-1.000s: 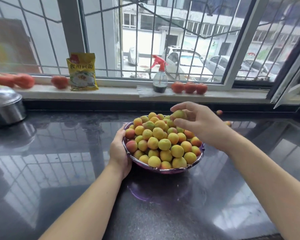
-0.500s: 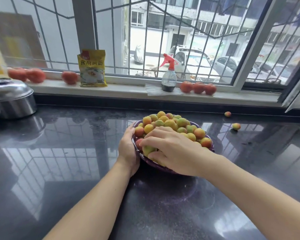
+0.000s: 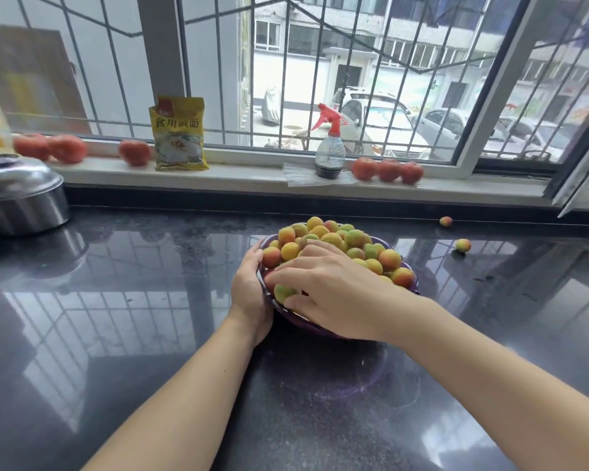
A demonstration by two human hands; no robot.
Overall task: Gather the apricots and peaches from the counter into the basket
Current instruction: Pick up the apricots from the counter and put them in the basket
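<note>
A purple basket (image 3: 413, 283) heaped with yellow, orange and green apricots and peaches stands in the middle of the dark counter. My left hand (image 3: 250, 294) holds the basket's left rim. My right hand (image 3: 334, 294) lies over the front of the heap, its fingers curled round a greenish fruit (image 3: 284, 293) at the near left edge. Two loose fruits lie on the counter to the right: one (image 3: 463, 245) nearer, one (image 3: 445, 221) by the back wall.
On the windowsill stand a yellow packet (image 3: 179, 134), a spray bottle (image 3: 330, 149) and several tomatoes (image 3: 387, 169). A steel pot with a lid (image 3: 17, 195) sits at the far left of the glossy counter (image 3: 133, 300).
My right hand came down from above the heap with a fruit to the basket's near left edge. The view has tilted up. My left hand stays on the rim.
</note>
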